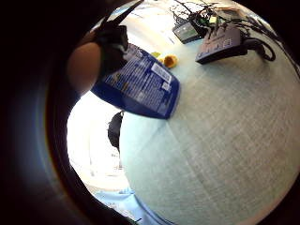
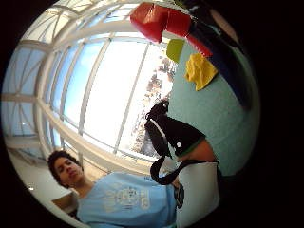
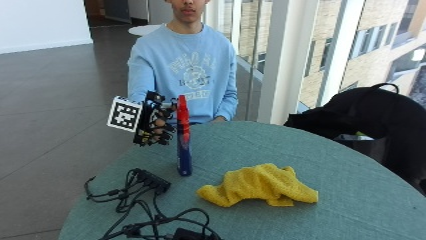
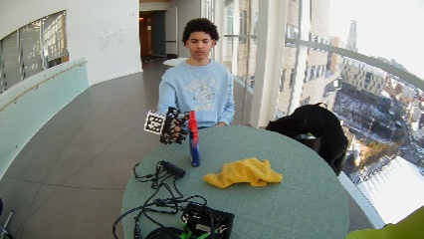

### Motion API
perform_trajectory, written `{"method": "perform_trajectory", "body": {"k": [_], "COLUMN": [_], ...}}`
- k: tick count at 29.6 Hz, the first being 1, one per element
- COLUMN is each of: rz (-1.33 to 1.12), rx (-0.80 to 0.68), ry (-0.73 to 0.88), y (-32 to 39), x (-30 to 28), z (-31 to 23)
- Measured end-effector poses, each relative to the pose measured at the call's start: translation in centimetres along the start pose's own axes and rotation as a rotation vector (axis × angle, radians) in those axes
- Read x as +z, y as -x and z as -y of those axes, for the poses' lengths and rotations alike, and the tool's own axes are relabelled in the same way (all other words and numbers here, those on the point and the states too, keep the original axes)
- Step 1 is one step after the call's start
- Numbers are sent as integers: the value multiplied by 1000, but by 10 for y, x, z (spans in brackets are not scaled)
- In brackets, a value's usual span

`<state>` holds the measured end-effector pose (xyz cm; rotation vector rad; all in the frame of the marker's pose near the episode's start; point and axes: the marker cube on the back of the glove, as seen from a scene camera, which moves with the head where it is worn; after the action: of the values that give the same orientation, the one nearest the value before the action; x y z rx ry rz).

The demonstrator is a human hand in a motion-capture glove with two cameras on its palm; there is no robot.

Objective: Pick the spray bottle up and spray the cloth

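You are working in a public or office building atrium, not a home. Floor-to-ceiling glass walls [image 4: 371, 74] overlook a city. A dark polished floor [image 4: 79, 149] runs down a long corridor. Your round table with green-grey cloth top [image 4: 291, 199] carries tangled black cables [image 4: 159, 204].

Spray bottle [image 3: 183, 142] upright beside cloth [image 3: 259, 186]

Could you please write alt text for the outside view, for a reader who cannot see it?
A person seated at a round green table has their gloved right hand beside an upright blue spray bottle with a red top. A crumpled yellow cloth lies nearby; black cables sit at the near edge.
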<state>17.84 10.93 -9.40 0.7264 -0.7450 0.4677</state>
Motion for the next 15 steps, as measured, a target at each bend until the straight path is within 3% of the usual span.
{"method": "perform_trajectory", "body": {"k": [8,13,15], "rz": [25,31,35], "rx": [149,54,91], "ry": [23,23,20], "y": [-4,-18,-18], "x": [11,19,23], "z": [23,36,38]}}
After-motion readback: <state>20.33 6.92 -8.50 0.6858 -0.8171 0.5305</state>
